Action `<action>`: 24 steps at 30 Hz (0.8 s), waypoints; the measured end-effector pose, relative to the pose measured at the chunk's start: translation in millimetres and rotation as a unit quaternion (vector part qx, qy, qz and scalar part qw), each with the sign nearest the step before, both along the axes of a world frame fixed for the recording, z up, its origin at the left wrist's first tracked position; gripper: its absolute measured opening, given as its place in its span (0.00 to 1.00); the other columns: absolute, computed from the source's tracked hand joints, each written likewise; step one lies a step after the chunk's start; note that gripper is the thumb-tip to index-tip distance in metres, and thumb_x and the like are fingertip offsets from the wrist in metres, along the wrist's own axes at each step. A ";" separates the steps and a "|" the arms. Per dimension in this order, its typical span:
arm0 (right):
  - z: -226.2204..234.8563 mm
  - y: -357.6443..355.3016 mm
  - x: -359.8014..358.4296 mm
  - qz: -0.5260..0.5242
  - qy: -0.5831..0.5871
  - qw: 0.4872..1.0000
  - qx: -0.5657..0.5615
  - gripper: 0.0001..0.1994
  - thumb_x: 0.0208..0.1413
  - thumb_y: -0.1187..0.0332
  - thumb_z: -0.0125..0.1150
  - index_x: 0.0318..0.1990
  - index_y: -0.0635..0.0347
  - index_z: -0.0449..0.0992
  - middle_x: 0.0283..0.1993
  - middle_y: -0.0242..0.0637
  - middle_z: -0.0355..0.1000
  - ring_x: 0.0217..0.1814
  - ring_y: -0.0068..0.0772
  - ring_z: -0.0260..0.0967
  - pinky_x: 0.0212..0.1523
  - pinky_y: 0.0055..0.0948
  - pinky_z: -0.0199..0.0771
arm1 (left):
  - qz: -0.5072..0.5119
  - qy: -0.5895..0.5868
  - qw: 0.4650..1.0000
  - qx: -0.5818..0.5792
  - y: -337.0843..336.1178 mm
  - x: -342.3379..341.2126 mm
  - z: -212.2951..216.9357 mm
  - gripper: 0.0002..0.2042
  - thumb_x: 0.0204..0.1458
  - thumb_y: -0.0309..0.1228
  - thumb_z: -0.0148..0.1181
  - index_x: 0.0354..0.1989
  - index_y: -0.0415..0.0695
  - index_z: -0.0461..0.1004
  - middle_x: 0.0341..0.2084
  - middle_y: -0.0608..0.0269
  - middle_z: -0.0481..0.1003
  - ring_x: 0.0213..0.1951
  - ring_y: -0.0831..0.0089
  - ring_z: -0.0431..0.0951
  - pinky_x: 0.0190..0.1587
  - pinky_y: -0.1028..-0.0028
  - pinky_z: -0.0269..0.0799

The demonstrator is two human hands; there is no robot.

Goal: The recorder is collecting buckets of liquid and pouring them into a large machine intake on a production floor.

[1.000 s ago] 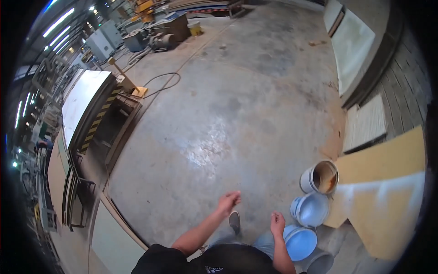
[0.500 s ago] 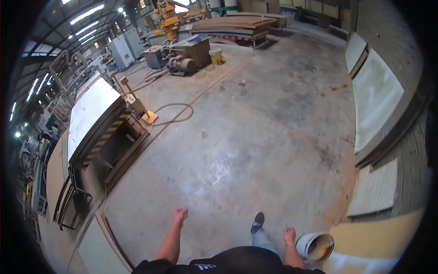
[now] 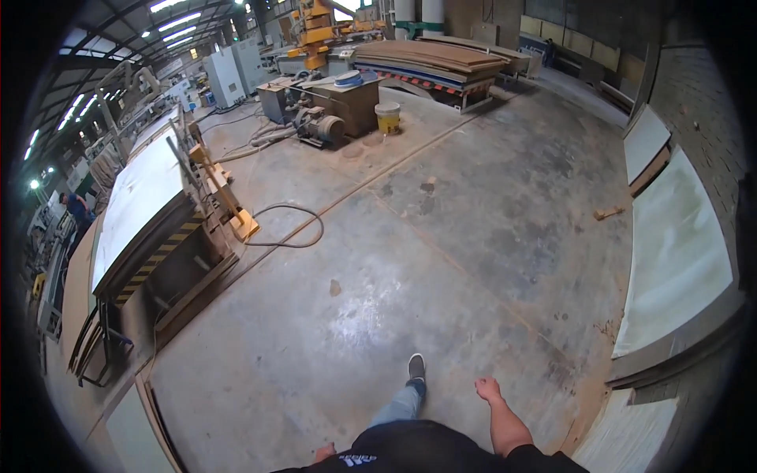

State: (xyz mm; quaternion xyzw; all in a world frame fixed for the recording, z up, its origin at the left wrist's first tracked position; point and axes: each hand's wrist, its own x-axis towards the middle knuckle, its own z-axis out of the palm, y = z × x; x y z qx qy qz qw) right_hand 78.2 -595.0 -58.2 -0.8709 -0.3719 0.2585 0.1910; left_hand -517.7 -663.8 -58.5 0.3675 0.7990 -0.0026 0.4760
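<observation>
My right hand (image 3: 487,388) swings forward over the concrete floor (image 3: 441,315), its fingers curled in a loose fist with nothing showing in them. Only a small part of my left hand (image 3: 325,452) shows at the lower edge beside my dark shirt, and its fingers cannot be made out. One leg in light jeans reaches forward, with a dark shoe (image 3: 416,366) on the floor. Neither hand touches anything that I can see.
At left stands a lift table (image 3: 162,256) with striped edging, stacked with white-topped sheets (image 3: 142,197). A hose (image 3: 319,229) loops on the floor. Ahead are a motor (image 3: 322,128), a yellow bucket (image 3: 387,118) and stacked boards (image 3: 430,59). Panels (image 3: 678,244) lean along the right wall. A person (image 3: 76,206) works far left.
I have stepped forward, and the open bucket at lower right has left the view. My right hand has swung forward; my left has dropped back to the lower edge.
</observation>
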 end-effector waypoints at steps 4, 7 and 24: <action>-37.2 41.0 64.1 0.058 0.009 0.997 -0.058 0.15 0.47 0.58 0.53 0.24 0.60 0.79 0.22 0.40 0.75 0.24 0.38 0.74 0.30 0.33 0.73 | -0.364 0.012 0.891 0.271 229.3 81.8 -4.0 0.23 0.54 0.46 0.48 0.35 0.35 0.76 0.31 0.38 0.76 0.30 0.48 0.78 0.42 0.56 0.72; -19.0 96.3 106.3 -0.010 0.063 0.982 -0.177 0.18 0.48 0.56 0.51 0.33 0.62 0.78 0.35 0.46 0.73 0.38 0.44 0.70 0.42 0.36 0.70 | -0.076 -0.034 0.992 0.099 422.0 174.9 14.3 0.24 0.49 0.44 0.59 0.41 0.30 0.73 0.30 0.50 0.77 0.29 0.57 0.77 0.24 0.61 0.72; 28.5 778.0 392.2 0.077 0.047 0.983 -0.157 0.18 0.52 0.55 0.50 0.43 0.53 0.78 0.49 0.49 0.72 0.53 0.52 0.68 0.53 0.42 0.68 | -0.061 -0.046 0.991 0.109 960.5 449.9 73.2 0.21 0.43 0.41 0.64 0.39 0.34 0.78 0.32 0.47 0.79 0.37 0.59 0.80 0.44 0.66 0.73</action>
